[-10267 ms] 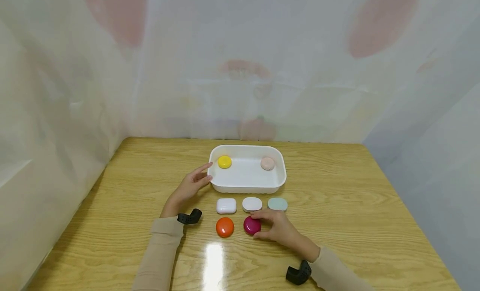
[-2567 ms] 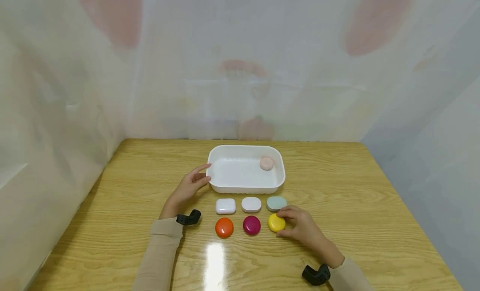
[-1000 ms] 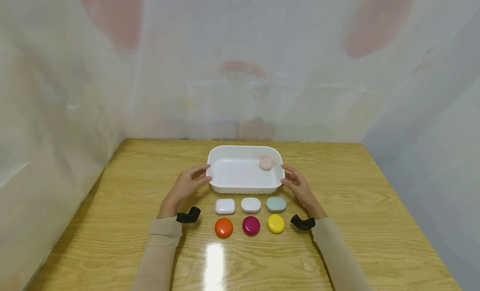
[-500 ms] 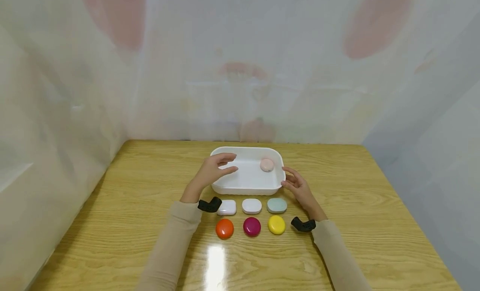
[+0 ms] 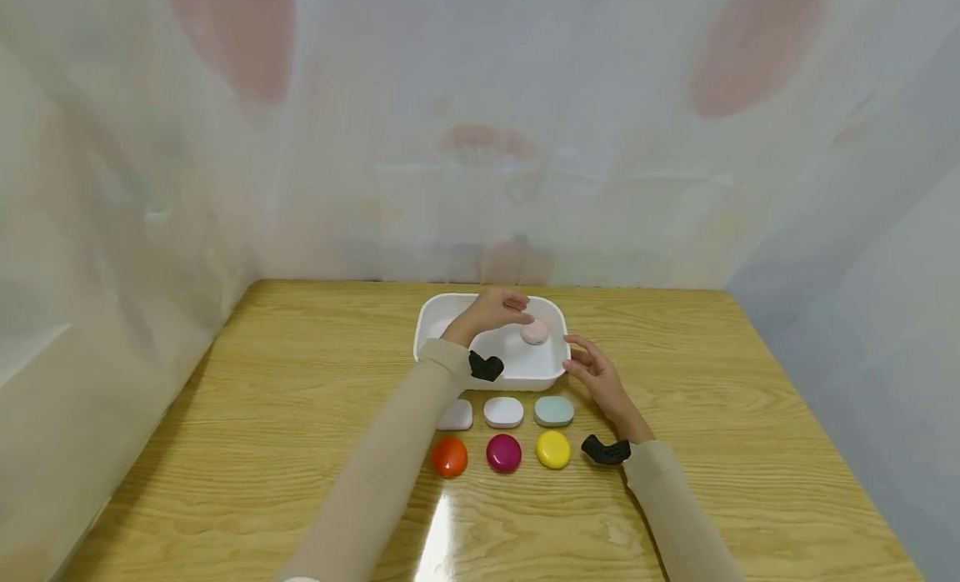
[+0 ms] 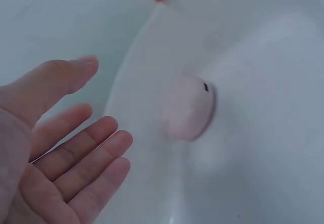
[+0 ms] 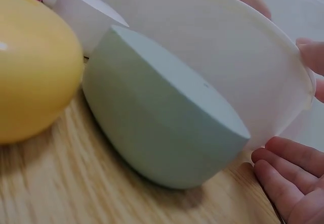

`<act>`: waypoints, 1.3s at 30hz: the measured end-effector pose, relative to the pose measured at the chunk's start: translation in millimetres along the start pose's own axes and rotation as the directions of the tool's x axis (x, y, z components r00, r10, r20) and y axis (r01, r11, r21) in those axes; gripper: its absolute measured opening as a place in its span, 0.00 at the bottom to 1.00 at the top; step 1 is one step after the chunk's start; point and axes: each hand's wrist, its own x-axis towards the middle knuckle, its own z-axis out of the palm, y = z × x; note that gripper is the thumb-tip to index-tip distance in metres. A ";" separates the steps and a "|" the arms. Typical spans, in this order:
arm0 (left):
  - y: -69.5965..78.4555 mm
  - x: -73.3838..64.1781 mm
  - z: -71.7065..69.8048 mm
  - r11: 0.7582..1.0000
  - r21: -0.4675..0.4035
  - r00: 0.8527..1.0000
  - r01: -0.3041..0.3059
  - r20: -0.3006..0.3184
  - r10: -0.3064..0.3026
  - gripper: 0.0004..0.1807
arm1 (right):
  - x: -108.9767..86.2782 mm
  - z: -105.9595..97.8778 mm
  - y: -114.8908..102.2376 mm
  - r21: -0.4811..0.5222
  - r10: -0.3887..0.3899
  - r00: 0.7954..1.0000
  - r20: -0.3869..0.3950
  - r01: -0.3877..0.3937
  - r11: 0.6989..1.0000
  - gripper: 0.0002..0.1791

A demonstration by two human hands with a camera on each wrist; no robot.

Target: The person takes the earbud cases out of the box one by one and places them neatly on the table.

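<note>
My left hand (image 5: 491,311) reaches over the white plastic tray (image 5: 517,383) on the table. Inside the tray, at its right, lies a rounded pale pink case (image 5: 536,333). In the left wrist view the pink case (image 6: 188,107) shows a small dark slot, and my left hand (image 6: 66,148) is apart from it, fingers spread and holding nothing. My right hand (image 5: 598,379) touches the tray's right side with fingertips and thumb. Nearest to it outside the tray is a pale green oval case (image 7: 162,107).
In front of the tray are a white oval case (image 5: 503,412) and a white rectangular case (image 5: 456,415), partly covered by my left sleeve. Closer to me lie orange (image 5: 450,457), magenta (image 5: 504,454) and yellow (image 5: 553,450) round cases. A printed cloth (image 5: 480,207) hangs behind the table.
The yellow case went from inside the tray to the front row earlier. My right hand then moved to the tray's right side. My left hand left the tray's left edge and moved right, toward the pink case.
</note>
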 end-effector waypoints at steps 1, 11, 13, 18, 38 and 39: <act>0.1 3.3 2.8 1.000 0.005 1.000 0.020 0.000 -0.020 0.25 | -0.3 0.2 0.0 0.000 0.003 1.000 -0.001 -0.003 1.000 0.26; 3.0 18.0 27.2 0.985 0.150 0.995 0.088 0.029 -0.094 0.25 | -3.6 5.5 -3.4 -0.037 0.030 0.999 -0.026 -0.030 0.999 0.27; 4.3 19.4 28.3 0.976 0.203 0.995 0.079 0.050 -0.091 0.25 | -3.8 7.0 -4.1 -0.034 0.028 0.999 -0.024 -0.028 0.999 0.27; 5.5 21.6 27.3 0.960 0.273 0.989 0.069 0.107 -0.101 0.28 | -4.3 8.7 -5.4 -0.027 0.028 0.999 -0.024 -0.029 0.999 0.27; -5.1 20.9 24.4 0.911 0.408 0.964 -0.053 0.260 -0.060 0.13 | -5.3 12.9 -5.1 -0.037 0.087 0.996 -0.025 -0.087 0.995 0.28; -5.9 21.0 24.8 0.911 0.408 0.964 -0.056 0.260 -0.057 0.13 | -5.4 12.9 -5.2 -0.035 0.089 0.996 -0.024 -0.089 0.995 0.28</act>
